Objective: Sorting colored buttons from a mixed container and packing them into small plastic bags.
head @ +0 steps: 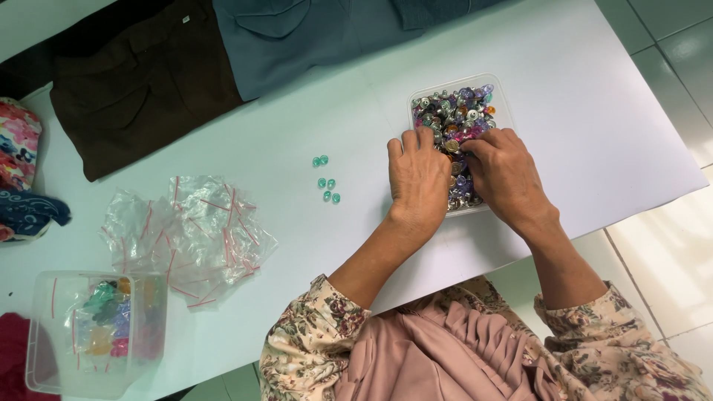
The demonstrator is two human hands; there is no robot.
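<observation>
A clear plastic tub point(502, 90) full of small coloured and silver buttons point(460, 111) stands on the white table point(297, 119) at the right. My left hand point(417, 178) and my right hand point(505, 174) both rest palm down in the tub, fingertips digging among the buttons. Whether either hand pinches a button is hidden by the fingers. Several small teal buttons point(327, 182) lie loose on the table to the left of the tub.
A heap of small clear zip bags point(189, 234) lies left of centre. A second clear tub point(96, 334) with bagged coloured pieces stands at the front left. Folded brown point(134, 82) and grey-blue garments point(297, 37) lie along the far edge; patterned fabric point(18, 148) is at the left.
</observation>
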